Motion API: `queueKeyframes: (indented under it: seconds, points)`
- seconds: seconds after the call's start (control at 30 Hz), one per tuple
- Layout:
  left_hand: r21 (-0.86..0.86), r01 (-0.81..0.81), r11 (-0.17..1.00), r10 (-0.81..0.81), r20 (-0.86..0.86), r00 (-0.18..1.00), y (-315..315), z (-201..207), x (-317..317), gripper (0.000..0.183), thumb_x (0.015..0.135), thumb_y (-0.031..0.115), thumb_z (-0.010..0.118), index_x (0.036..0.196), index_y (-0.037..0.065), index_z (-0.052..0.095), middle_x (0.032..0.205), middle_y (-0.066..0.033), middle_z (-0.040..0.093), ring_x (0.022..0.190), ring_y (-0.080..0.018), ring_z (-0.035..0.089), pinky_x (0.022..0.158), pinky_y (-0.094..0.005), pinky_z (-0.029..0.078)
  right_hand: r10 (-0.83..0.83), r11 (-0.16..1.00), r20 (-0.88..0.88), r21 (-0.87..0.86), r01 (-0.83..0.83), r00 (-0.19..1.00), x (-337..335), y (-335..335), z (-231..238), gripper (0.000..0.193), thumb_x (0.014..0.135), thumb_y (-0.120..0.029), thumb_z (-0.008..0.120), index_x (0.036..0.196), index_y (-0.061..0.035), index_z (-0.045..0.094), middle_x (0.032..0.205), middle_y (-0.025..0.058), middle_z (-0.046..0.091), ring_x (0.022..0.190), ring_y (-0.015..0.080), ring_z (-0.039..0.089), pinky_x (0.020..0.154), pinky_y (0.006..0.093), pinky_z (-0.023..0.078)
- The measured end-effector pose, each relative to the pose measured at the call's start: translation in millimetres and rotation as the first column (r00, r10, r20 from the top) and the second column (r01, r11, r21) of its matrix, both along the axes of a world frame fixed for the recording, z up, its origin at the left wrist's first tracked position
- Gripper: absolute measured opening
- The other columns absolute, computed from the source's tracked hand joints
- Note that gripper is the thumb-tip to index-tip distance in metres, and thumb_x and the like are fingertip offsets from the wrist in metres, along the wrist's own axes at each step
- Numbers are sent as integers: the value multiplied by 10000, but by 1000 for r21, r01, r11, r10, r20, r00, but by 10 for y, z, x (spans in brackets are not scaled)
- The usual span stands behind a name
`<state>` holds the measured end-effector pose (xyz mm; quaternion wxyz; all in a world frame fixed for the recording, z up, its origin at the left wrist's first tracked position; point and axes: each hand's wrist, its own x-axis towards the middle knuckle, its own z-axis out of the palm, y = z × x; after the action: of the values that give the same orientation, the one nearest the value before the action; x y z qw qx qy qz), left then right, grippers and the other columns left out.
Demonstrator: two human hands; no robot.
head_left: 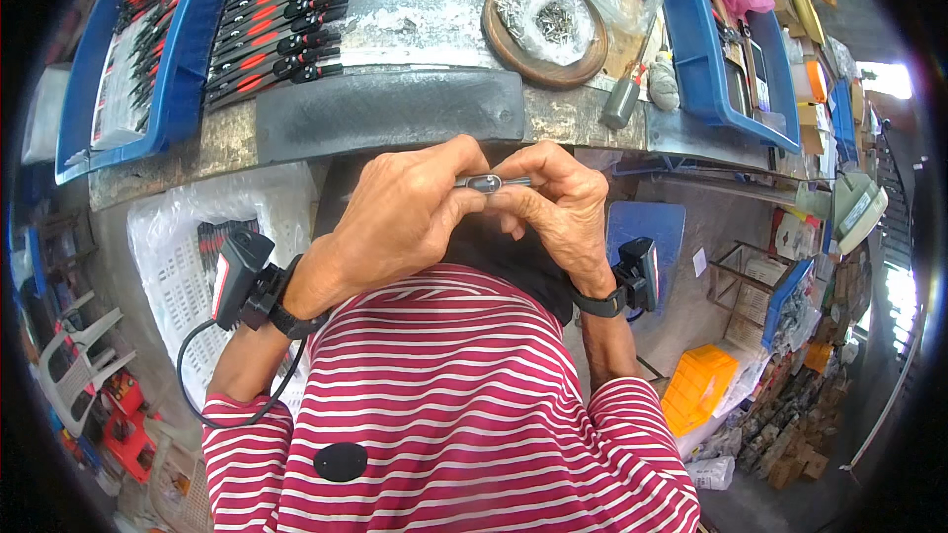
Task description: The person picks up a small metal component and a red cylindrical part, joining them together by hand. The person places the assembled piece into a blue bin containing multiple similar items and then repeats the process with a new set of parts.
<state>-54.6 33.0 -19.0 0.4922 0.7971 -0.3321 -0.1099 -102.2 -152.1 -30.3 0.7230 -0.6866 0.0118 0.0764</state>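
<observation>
My left hand [410, 199] and my right hand [555, 199] meet just in front of the bench edge. Between their fingertips they pinch a slim, dark, rod-like piece [484, 183] with a shiny metallic oval part in its middle. Its ends are partly hidden by the fingers, and its exact kind is too small to make out. Right behind the hands, a dark grey pad [390, 116] lines the front of the bench. Slim black-and-red tools [265, 38] lie in a neat row beyond it to the left.
Blue trays stand at the left [185, 89] and right [699, 59] of the bench. A round wooden dish [492, 28] bears a plastic bag of small metal pins [555, 22]. A hammer-like tool [622, 102] lies beside it. Below left is a white crate [178, 271]; below right, an orange bin [699, 387].
</observation>
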Motion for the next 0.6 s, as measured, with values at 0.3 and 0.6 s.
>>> queueKeyframes:
  seconds: [0.3, 0.6]
  points:
    - [-256, 29, 966, -224, -780, 584, 36, 55, 60, 292, 923, 257, 554, 1036, -9, 517, 775, -60, 610, 610, -48, 474, 523, -175, 364, 76, 995, 18, -59, -74, 997, -28, -97, 36, 97, 845, -53, 646, 915, 6, 615, 706, 38, 645, 572, 50, 571, 463, 173, 444]
    - [-223, -1, 975, -189, -829, 527, 5, 60, 60, 276, 905, 247, 568, 998, -10, 526, 672, -64, 589, 534, -49, 434, 465, -181, 317, 122, 987, 49, -109, -116, 991, -32, -91, 53, 79, 842, -42, 639, 910, -6, 620, 656, 17, 614, 546, 43, 558, 445, 174, 430]
